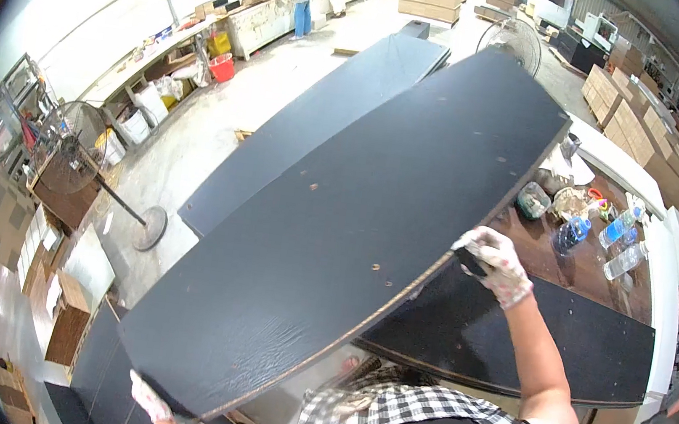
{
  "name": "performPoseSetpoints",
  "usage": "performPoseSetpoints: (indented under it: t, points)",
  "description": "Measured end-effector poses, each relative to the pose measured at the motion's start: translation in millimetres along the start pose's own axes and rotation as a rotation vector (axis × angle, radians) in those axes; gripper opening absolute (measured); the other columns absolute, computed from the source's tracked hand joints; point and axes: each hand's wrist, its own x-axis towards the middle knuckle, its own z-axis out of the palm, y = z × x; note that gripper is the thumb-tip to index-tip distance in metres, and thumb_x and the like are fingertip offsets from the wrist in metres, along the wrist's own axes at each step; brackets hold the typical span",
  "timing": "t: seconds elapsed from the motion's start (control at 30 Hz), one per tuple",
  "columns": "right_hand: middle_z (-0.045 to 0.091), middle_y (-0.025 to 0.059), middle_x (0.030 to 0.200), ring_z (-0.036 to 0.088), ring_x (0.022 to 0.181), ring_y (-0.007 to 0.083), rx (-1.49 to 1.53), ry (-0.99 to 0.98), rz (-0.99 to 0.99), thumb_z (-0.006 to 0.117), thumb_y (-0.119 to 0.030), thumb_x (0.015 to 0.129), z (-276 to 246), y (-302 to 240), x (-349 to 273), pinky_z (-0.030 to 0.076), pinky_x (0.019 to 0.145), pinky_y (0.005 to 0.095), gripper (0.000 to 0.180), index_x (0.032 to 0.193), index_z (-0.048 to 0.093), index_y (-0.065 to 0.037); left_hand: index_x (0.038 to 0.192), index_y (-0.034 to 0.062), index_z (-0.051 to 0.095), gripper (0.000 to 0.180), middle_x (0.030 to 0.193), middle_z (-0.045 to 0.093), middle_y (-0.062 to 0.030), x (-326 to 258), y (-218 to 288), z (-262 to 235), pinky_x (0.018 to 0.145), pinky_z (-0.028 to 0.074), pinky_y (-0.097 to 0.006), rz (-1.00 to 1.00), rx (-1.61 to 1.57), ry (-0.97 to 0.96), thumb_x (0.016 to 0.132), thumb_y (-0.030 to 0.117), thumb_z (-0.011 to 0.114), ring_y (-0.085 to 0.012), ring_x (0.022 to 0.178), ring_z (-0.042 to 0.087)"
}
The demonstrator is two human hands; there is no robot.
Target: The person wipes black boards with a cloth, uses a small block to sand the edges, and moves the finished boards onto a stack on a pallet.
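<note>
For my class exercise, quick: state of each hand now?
Left hand: at the panel; grip partly hidden, can't tell if closed.
Right hand: closed on a dark item by the panel.

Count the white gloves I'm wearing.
2: one on your left hand, by the near end of the large dark panel; one on your right hand, by the panel's right edge.

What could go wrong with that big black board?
The long black panel might tip or swing: the left hand is at its near end and the right hand at its right edge, none at the far end. If it swung right, it could topple the plastic bottles on the brown table. Set down carelessly, it might scuff another black panel below the right hand.
</note>
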Motion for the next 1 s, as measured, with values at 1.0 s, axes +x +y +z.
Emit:
performPoseSetpoints:
  t: [1.0]
  points:
    - [0.066,0.0108,0.115,0.065,0.088,0.0159,0.256,0.362,0.024,0.057,-0.024,0.096,-27.3,32.0,-3.4,0.056,0.071,0.0275,0.03,0.119,0.061,-0.005,0.143,-0.0039,0.038,0.061,0.139,0.048,-0.0162,-34.3,113.8,188.7,0.106,0.038,-0.037,0.035,-0.1,-0.223,0.096,0.032,0.056,-0.0261,0.125,0.047]
